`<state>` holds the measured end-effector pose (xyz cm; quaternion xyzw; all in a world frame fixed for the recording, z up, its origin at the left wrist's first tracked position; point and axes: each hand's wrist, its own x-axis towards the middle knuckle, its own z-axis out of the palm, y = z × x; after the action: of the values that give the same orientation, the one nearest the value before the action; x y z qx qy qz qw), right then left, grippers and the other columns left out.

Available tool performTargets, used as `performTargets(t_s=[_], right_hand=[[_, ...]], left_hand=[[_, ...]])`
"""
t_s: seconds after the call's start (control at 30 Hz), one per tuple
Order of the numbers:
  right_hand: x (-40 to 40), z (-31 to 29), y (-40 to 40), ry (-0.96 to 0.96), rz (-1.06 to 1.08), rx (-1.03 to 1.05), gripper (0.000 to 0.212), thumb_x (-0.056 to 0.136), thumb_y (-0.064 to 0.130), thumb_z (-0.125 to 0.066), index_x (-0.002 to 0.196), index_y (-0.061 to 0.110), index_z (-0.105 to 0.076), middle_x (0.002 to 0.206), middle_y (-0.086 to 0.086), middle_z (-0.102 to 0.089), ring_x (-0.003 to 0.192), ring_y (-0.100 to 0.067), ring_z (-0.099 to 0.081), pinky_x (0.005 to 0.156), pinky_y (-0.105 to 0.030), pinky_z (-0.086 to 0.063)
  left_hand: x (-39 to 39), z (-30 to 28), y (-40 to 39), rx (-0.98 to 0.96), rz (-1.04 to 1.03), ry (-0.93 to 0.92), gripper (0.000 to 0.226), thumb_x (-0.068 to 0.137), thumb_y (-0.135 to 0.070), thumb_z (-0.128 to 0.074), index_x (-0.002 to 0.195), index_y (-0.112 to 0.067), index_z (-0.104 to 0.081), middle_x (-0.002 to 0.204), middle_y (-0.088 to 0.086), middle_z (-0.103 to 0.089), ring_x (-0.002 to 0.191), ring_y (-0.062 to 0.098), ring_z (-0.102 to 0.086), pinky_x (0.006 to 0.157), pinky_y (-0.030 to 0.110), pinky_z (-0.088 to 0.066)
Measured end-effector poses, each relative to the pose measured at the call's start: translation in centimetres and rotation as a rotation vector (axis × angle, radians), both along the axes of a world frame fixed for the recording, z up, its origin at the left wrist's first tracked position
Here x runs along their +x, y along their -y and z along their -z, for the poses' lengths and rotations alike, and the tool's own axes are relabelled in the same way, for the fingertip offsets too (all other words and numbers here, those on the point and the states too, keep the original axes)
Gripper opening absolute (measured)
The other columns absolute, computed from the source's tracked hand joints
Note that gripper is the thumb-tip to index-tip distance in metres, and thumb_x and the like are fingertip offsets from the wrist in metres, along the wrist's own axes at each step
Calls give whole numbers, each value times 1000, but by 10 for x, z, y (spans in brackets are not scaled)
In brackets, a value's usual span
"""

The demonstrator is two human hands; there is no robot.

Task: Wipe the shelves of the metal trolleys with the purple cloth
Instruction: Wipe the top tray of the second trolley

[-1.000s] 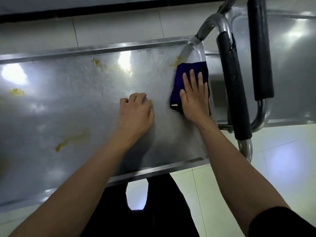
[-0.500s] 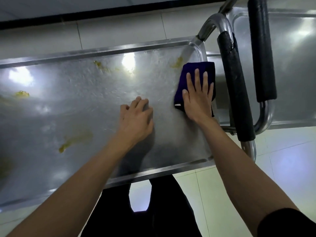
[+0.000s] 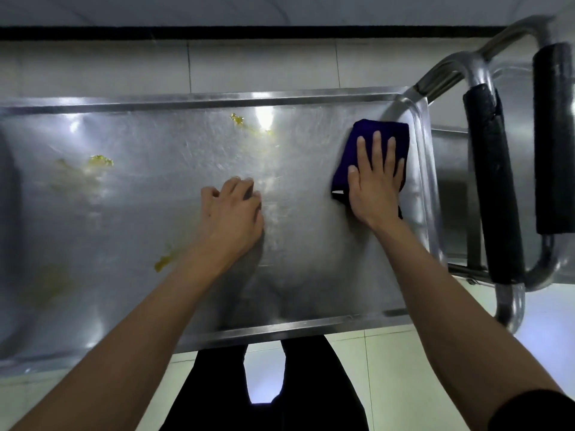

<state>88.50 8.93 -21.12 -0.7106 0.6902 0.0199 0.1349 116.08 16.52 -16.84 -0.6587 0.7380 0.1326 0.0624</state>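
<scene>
The metal trolley's top shelf [image 3: 311, 275] fills the middle of the view. A folded purple cloth [image 3: 351, 141] lies flat in its far right corner. My right hand [image 3: 375, 178] presses on the cloth with straight, spread fingers. My left hand [image 3: 231, 213] rests on the bare shelf near the middle, fingers loosely curled, holding nothing. Yellow smears mark the shelf: one at the far middle [image 3: 238, 119], one at the far left [image 3: 101, 160] and one near my left forearm [image 3: 163, 263].
The trolley's handle with black foam grip [image 3: 491, 181] rises just right of the shelf. A second metal trolley [image 3: 529, 157] with its own black grip [image 3: 553, 135] stands close behind it. White tiled floor and my dark trousers [image 3: 311, 384] show below the shelf's near rim.
My right hand has slid the cloth away from me, deeper into the far right corner of the shelf. My left hand stays on the shelf. The camera has shifted its aim.
</scene>
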Motion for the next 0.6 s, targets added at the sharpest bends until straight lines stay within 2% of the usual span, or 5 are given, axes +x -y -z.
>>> performTargets(t_s=[0.17,0.3,0.43,0.53,0.6], right_hand=[[75,1,19,6,-160,24,60,106,43,-14,161,25,0,169,-1,10,154,-26,15,124,-53,0],[137,-2,30,30,-328,44,58,107,39,-20,162,25,-4,169,-2,7,154,-27,13,124,-53,-2],[187,-4,42,59,-502,74,57,108,36,-22,162,27,-4,169,0,8,154,-25,14,124,-50,2],[214,-4,45,60,-576,83,57,108,36,-21,162,28,-3,169,1,8,154,-25,15,124,-50,2],[222,-3,43,63,-582,80,57,108,37,-21,162,27,-4,169,1,7,154,-25,15,124,-51,2]], left_hand=[[14,6,-1,54,34,29,36,95,-32,-48,127,-26,-61,151,-3,-41,142,18,-32,91,43,-25],[23,11,-6,115,37,38,48,96,-34,-43,144,-26,-48,160,-2,-29,148,18,-23,94,45,-29],[31,11,-11,85,24,2,44,91,-31,-51,134,-22,-58,149,-2,-44,142,19,-33,84,41,-30],[37,11,-16,61,46,-16,44,86,-30,-54,128,-23,-64,139,-3,-51,126,20,-46,79,39,-29],[38,10,-18,52,41,-26,45,85,-29,-54,128,-22,-64,134,-3,-53,120,21,-49,79,39,-28]])
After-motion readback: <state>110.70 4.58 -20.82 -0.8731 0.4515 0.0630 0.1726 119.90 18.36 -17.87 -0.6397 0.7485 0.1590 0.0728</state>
